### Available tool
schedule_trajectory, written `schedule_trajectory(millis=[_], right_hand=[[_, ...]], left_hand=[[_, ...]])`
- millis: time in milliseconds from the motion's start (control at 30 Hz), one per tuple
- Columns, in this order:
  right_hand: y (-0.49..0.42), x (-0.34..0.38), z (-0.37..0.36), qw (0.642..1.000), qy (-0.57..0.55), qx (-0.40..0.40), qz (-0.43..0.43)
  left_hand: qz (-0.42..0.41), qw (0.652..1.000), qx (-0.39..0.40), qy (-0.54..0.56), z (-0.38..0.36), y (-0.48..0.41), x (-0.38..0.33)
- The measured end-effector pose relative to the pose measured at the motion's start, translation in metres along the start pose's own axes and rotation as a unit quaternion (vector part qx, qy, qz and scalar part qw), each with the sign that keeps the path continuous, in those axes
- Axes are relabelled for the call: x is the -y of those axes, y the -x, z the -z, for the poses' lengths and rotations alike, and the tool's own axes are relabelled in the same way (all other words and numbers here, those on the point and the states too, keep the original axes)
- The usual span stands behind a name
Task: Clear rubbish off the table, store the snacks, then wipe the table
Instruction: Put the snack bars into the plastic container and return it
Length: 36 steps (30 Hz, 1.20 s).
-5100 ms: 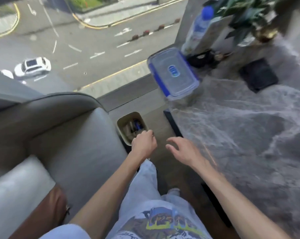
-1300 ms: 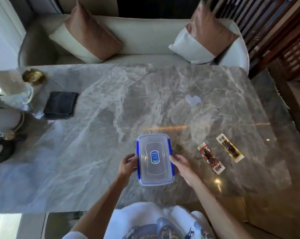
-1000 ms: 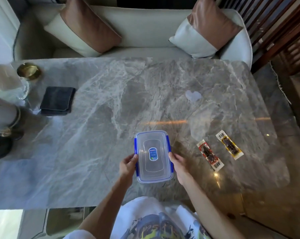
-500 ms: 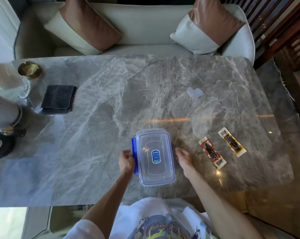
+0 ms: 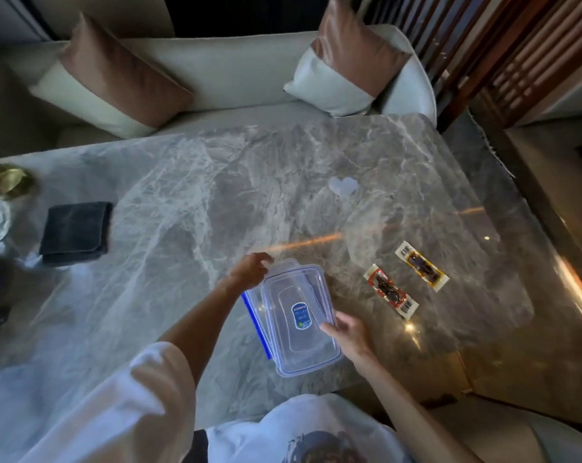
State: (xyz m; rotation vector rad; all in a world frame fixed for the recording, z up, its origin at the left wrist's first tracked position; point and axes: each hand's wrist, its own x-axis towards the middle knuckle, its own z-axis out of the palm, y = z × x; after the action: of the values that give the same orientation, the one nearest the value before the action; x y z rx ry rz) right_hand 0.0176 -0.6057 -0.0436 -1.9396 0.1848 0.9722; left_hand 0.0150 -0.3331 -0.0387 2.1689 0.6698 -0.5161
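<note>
A clear plastic storage box (image 5: pixel 296 315) with blue clips and a blue label on its lid rests on the grey marble table (image 5: pixel 189 208), near its front edge. My left hand (image 5: pixel 249 270) grips the lid's far left corner, and the lid looks slightly lifted and shifted. My right hand (image 5: pixel 348 332) holds the box's right side. To the right lie two wrapped snacks: a red-edged one (image 5: pixel 390 290) and a yellow-edged one (image 5: pixel 421 265). A folded dark cloth (image 5: pixel 76 232) lies at the table's left.
A small pale heart-shaped piece (image 5: pixel 343 186) lies mid-table beyond the box. A brass dish (image 5: pixel 5 180) and glassware stand at the far left. A cream sofa (image 5: pixel 236 71) with two cushions runs behind the table. Wooden slats rise at the right.
The left side clip has opened. My left hand moved from the box's left side to the lid's far corner, and the lid has shifted. My right hand stays on the right side.
</note>
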Motion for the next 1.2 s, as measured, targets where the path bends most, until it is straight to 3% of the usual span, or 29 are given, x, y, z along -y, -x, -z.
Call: schedule_trajectory(millis=[133,300,633,967,1067,1200], right_hand=[[0.007,0.007,0.044,0.993,-0.107,-0.049,-0.025],[-0.009,0.010,0.088,0.989,-0.120,-0.071,-0.046],[-0.043,0.004,0.026,0.997,-0.055,-0.006,-0.058],[-0.038,-0.010,0.021,0.997,0.056,-0.014,0.047],[-0.035,-0.006,0.021,0.986,0.152,-0.025,0.070],[-0.029,-0.009,0.021,0.950,0.311,-0.023,0.022]], left_hand=[[0.051,0.997,-0.058,-0.012,0.004,0.021,0.032],[0.177,0.968,-0.168,0.062,-0.011,0.088,0.081],[0.295,0.912,-0.254,0.130,-0.064,0.147,0.083],[0.295,0.898,-0.276,0.173,-0.069,0.153,0.089],[0.274,0.904,-0.273,0.180,-0.067,0.154,0.093],[0.216,0.920,-0.271,0.185,-0.066,0.155,0.096]])
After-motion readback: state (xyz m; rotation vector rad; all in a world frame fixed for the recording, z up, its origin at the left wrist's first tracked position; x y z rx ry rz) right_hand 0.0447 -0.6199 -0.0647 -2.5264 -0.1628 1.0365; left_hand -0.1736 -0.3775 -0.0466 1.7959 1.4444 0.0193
